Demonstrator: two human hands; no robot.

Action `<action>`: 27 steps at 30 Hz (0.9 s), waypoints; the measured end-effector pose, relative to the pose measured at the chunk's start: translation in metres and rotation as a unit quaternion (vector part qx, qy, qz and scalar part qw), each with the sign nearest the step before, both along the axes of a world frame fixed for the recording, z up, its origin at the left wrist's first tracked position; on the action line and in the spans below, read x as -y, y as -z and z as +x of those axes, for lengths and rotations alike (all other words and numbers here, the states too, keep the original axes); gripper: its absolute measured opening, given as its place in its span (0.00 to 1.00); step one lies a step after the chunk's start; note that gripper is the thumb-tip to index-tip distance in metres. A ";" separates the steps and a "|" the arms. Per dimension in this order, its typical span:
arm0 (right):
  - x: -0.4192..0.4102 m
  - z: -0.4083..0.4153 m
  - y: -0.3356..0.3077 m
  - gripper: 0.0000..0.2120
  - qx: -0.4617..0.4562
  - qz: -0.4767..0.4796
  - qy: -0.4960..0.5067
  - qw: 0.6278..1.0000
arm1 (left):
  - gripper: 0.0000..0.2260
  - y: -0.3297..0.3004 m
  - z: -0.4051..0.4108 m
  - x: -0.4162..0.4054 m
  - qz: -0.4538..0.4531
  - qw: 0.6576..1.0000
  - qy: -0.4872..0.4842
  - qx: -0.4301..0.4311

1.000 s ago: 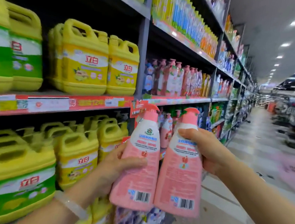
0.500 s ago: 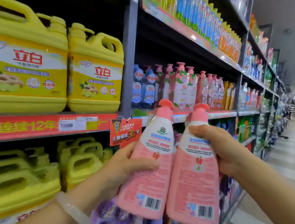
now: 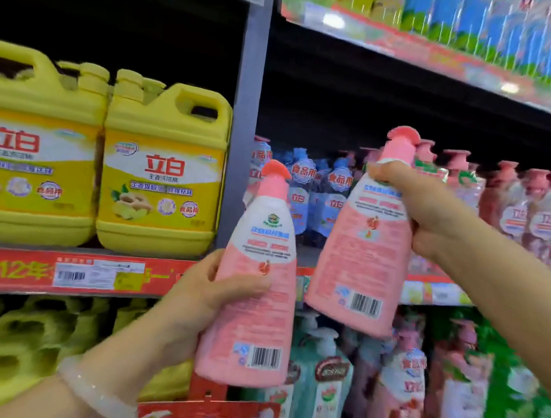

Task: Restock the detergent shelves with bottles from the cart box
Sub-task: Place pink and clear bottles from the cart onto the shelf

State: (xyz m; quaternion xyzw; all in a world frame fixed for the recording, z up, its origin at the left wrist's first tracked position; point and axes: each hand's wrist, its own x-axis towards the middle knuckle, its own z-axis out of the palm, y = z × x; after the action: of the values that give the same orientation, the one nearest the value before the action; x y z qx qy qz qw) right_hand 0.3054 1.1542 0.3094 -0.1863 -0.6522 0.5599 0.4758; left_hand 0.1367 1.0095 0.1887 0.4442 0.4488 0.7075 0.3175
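In front of the detergent shelves, two pink pump bottles are up in the air, one per hand. The left hand (image 3: pixel 200 298) grips the lower pink bottle (image 3: pixel 254 295) around its middle, thumb across the back label, barcode facing the camera, and a pale bracelet (image 3: pixel 92 390) sits on that wrist. The right hand (image 3: pixel 418 211) wraps around the shoulder of the higher pink bottle (image 3: pixel 364 250), fingers curled over the label just under the pump neck; this one tilts a little and rides level with the middle shelf edge (image 3: pixel 429 290). Behind it on that shelf stand blue-labelled bottles (image 3: pixel 317 193) and a row of pink pump bottles (image 3: pixel 508 201), blurred. To the left of the grey upright (image 3: pixel 243 129), two yellow jugs (image 3: pixel 162 168) sit side by side, touching, above a red price strip (image 3: pixel 54 273). Below, more yellow jugs (image 3: pixel 10 350) and teal and pink pump bottles (image 3: pixel 326 386), soft with blur. The top shelf (image 3: pixel 422 50) carries blue and green packs, too smeared to read
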 end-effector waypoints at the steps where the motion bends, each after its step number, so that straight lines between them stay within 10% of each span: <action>1: -0.007 -0.007 -0.008 0.07 -0.005 0.015 -0.005 1.000 | 0.37 -0.007 -0.001 -0.003 0.009 1.000 -0.014 -0.006; 27: -0.181 -0.101 -0.019 0.07 0.035 0.167 0.000 0.985 | 0.20 -0.091 0.000 -0.137 0.065 0.974 -0.209 -0.053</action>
State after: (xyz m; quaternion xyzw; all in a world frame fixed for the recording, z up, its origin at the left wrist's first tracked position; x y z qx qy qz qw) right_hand 0.2044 1.3355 0.3280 -0.1239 -0.7526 0.4361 0.4775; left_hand 0.1368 1.1465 0.2797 0.3967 0.5012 0.7613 0.1086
